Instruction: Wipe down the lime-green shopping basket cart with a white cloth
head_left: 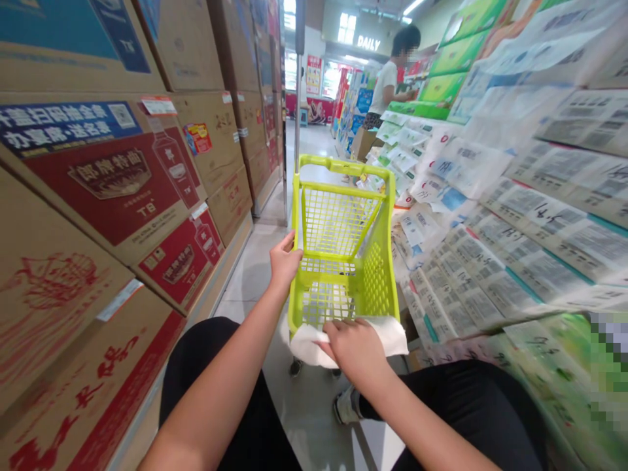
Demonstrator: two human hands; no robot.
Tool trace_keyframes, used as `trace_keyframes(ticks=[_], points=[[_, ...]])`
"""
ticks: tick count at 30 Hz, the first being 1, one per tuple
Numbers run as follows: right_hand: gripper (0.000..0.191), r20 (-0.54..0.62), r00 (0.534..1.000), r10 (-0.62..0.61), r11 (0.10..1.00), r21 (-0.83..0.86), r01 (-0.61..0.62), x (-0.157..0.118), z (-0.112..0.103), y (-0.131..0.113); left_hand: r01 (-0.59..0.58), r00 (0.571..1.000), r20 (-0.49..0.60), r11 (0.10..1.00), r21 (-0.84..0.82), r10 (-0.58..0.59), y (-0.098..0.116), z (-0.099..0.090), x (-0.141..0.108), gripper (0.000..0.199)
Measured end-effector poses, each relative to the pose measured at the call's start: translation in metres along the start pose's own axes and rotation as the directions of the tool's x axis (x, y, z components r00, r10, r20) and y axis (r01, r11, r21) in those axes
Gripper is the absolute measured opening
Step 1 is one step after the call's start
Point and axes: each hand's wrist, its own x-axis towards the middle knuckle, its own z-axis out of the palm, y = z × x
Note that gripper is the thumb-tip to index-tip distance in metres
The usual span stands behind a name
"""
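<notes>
Head view: the person crouches in a store aisle, wiping a small lime-green shopping cart. Right hand presses a white cloth flat on the near top rim of the cart; fingers spread and curled over the cloth, grasping it against the rim. Left hand grips the cart's left edge, fingers wrapped round the plastic, thumb up, apparently steadying it.

Progress, judged: wiping looks mid-way. The cloth sits on the near rim only; the basket mesh, far handle and lower frame show no cloth on them. Can't tell which parts are already clean, since no dirt or wet streaks are readable at this sharpness.

Cart look: bright plastic, mesh walls and bottom, nothing inside, yellow handle at the far end, dark wheels on the pale floor. It stands upright in the aisle between stacked cardboard boxes on the left and slanted packs of tissue goods on the right, just beside the packs.

Another person stands well apart down the aisle, hands at the right-hand display.
</notes>
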Motion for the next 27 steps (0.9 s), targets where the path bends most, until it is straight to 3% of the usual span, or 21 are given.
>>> trace_keyframes(ticks=[5,10,13,19,22,25,27], points=[[0.026,-0.028,1.000,0.007,0.998,0.062,-0.005,0.011,0.001,-0.012,0.041,0.999,0.006,0.999,0.016,-0.041,0.005,-0.003,0.007,0.081],[0.027,-0.142,0.990,-0.014,0.998,0.054,0.022,-0.016,0.005,0.020,0.069,0.994,0.087,0.997,-0.015,-0.067,0.015,-0.014,0.015,0.087],[0.024,-0.147,0.988,-0.056,0.997,0.039,0.062,-0.029,0.000,0.036,0.056,0.996,0.068,0.998,-0.005,-0.055,0.016,-0.014,0.013,0.086],[0.031,-0.090,0.996,-0.022,0.994,0.100,0.031,-0.007,-0.009,0.029,0.007,1.000,-0.006,1.000,0.009,-0.007,0.003,0.002,-0.002,0.085],[0.031,-0.146,0.989,-0.031,0.986,0.159,0.055,-0.004,-0.011,0.030,-0.012,1.000,0.011,1.000,0.007,0.012,-0.001,0.004,-0.005,0.083],[0.024,-0.321,0.945,0.066,0.975,0.224,0.008,-0.021,-0.006,0.045,-0.018,0.999,0.031,1.000,0.003,0.018,0.001,0.001,-0.004,0.084],[0.031,-0.439,0.859,0.263,0.945,0.297,-0.137,-0.036,0.002,0.061,-0.003,1.000,0.017,1.000,-0.006,0.003,0.004,0.000,-0.004,0.086]])
